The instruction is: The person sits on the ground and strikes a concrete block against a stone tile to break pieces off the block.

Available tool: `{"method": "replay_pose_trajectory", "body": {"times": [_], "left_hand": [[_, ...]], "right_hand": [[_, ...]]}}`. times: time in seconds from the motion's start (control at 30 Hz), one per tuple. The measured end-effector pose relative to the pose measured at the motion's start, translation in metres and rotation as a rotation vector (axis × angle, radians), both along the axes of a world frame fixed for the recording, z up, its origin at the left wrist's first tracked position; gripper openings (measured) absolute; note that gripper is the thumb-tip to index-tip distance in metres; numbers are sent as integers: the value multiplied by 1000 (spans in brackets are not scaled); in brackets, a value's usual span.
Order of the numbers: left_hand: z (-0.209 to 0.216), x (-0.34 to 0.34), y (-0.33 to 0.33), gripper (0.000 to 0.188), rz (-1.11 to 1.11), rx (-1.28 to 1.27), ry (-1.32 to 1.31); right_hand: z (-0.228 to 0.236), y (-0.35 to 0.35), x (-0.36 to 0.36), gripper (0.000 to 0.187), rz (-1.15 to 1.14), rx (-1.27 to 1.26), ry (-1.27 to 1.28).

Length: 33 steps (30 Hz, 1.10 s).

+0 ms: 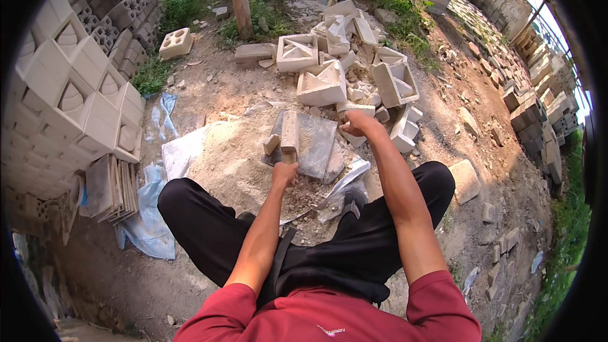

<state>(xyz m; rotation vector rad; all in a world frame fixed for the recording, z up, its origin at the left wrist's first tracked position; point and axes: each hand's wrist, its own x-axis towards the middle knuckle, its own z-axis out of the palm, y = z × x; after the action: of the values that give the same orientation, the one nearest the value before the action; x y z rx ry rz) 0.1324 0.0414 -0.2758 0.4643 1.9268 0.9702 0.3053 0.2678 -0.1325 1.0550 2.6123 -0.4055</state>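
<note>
My left hand (285, 175) is closed around the handle of a wooden mallet (289, 130). Its blocky head rests over a flat grey slab (320, 142), and a small broken chunk (271, 145) lies beside it. Further right, my right hand (359, 123) is closed on a pale piece of broken concrete block (354, 108) at the near edge of the rubble pile. My fingers partly hide that piece. Pale crushed powder (225, 161) is heaped left of the slab, between my knees.
Broken decorative blocks (320, 82) are piled beyond the slab. Stacked patterned blocks (82, 76) rise at the left, above leaning boards (114, 190). A wooden post (240, 3) stands at the back. More blocks (538, 120) line the right side. A loose slab (464, 181) lies by my right knee.
</note>
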Motion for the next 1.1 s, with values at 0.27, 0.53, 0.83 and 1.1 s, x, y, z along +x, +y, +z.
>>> {"method": "replay_pose_trajectory", "body": {"times": [0.27,0.53,0.83,1.1], "left_hand": [[20,7,9,37,-189,-44,182],[-9,9,16,46,-112,59,215],[-11,7,21,49,-157,20,170],[-18,-11,26,45,-203,-45,277]], "right_hand": [[-10,5,10,39,-62,-42,20],[-9,5,9,40,-48,-9,-4],[-11,3,7,38,-50,22,2],[-14,15,5,36,2,53,112]]}}
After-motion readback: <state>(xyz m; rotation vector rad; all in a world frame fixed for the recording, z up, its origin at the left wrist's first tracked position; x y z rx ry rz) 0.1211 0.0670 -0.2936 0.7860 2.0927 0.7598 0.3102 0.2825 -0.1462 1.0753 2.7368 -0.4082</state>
